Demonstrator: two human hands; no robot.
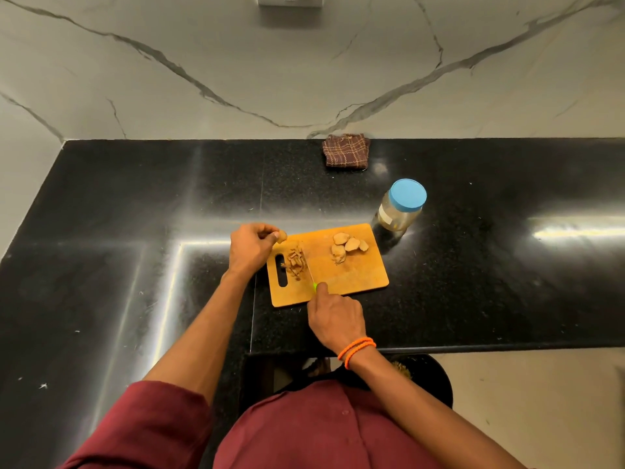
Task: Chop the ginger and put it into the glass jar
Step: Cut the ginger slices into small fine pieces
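With a ginger piece (281,236) pinched in the left hand (251,247) and the knife (309,272) gripped by the right hand (334,318) beside the cut strips (295,262), fingertips should be kept curled back from the blade on the cutting board (351,275).

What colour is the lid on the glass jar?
Light blue; the lid tops the glass jar, shown clearly in the head view.

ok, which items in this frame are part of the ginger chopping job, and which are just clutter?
In use:
left hand pinching a ginger piece
right hand gripping the knife
chopped ginger strips
ginger slices
wooden cutting board
glass jar, blue lid on

Lying about:
folded checked cloth
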